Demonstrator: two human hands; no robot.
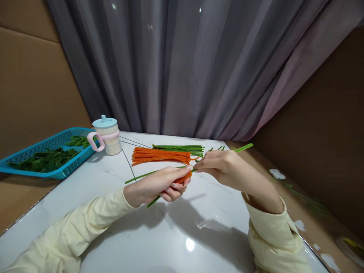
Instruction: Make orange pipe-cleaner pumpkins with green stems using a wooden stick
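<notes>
Green pipe cleaner [142,175] ran lengthwise left-low to right-high through the orange coil [183,178], which my left hand [159,185] clamped above the table [113,227]; right hand [224,167] fingers pinched the stem just right of it

Backdrop: grey curtain [199,64] hanging in loose vertical folds across the whole rear, reaching down to the far edge of the table [136,227]. Table top white, glossy, faint dark veining; one bright spot of overhead light reflected near the front. Brown cardboard panel [31,83] standing at left, a fold line across its upper part. Another brown panel [327,125] at right, in shadow. Lighting dim, slightly cool.
</notes>
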